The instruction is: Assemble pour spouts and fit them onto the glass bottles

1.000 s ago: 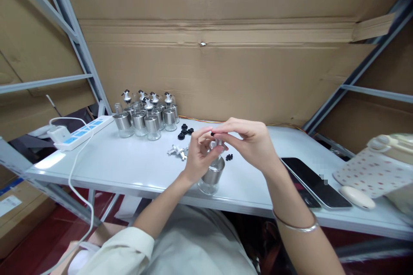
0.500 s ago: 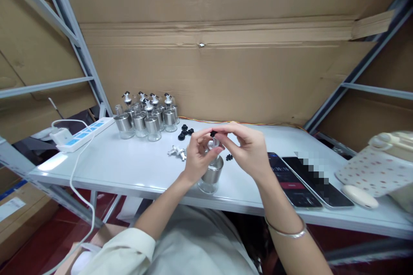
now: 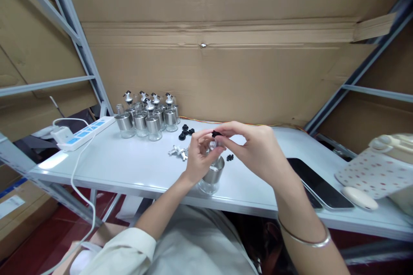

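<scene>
- The bottle [image 3: 213,174] in hand stands near the front edge of the table [image 3: 112,161], upright or tilted slightly; it looks partway done.
- The left hand [image 3: 198,157] has its fingers and thumb curled around the bottle's neck, a narrow, closed hold.
- The right hand [image 3: 253,148] pinches a black piece [image 3: 215,134] between thumb and fingertips, right over the neck; whether that piece is seated cannot be told, as fingers hide the join.
- Done, by the look of it: at the back left, several of the grouped bottles [image 3: 153,128] carry silver spouts [image 3: 149,105] with black tips, at least five.
- Not done: the front-left bare bottle [image 3: 124,124] shows an open glass neck with nothing on top; others behind are too crowded to count.
- Parts left over: loose spouts [image 3: 177,151] lie just left of the left hand, black stoppers [image 3: 185,132] sit beyond them, and small black bits [image 3: 230,157] rest beside the bottle, below the right hand.
</scene>
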A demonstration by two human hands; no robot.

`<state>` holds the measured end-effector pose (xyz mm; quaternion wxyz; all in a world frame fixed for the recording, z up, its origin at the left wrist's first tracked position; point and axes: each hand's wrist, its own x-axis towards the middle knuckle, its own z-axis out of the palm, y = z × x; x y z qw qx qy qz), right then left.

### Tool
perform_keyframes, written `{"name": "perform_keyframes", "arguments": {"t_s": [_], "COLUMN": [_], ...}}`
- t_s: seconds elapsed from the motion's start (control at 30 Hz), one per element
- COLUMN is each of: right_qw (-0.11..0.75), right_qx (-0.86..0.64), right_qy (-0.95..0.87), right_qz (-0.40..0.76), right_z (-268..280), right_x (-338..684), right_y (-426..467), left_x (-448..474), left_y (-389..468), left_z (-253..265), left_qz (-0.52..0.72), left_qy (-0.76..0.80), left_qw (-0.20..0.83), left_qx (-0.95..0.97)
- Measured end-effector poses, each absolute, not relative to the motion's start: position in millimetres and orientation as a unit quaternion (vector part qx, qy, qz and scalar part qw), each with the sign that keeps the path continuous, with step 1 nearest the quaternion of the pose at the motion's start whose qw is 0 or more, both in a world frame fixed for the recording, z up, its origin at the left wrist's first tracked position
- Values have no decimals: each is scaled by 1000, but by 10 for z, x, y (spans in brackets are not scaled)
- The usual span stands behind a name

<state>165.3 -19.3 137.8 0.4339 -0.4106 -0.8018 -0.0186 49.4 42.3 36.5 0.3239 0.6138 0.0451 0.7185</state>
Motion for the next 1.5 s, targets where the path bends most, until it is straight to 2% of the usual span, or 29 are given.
{"name": "perform_keyframes", "arguments": {"t_s": [0.17,0.63,0.7,0.9,1.03,1.2,1.37,1.43,1.5], "right_qw": [431,396,384,391,440,462,511,564,596], "right_qx": [-436,-465,-464,-484,-460,-418,-420,-421,-411], "right_qy": [-788,-790,-797,-765,-746,-760,-741,-710,-677], "right_qz": [60,65,38,-164,-193,-182,-116,-21,134], "right_z": [1433,1470,1458,1378,1337,1238,1176,1172,1165], "right_x": [1687,1698,1699,1708,1723,1710,1714,1730,1759], "right_y": [-136,-217,-228,-239,-205,-97,-112,-174,-233], "left_x": [499,491,493,479,466,473,479,467,439], "left_y": [426,416,413,397,380,389,390,376,366], "left_z": [346,332,343,353,370,366,352,379,429], "left_qz": [700,690,694,679,668,682,663,655,656], "left_qy": [55,74,70,97,82,68,89,95,109], "left_qw": [354,378,373,393,400,392,392,380,339], "left_qx": [617,613,612,613,622,613,631,646,666]}}
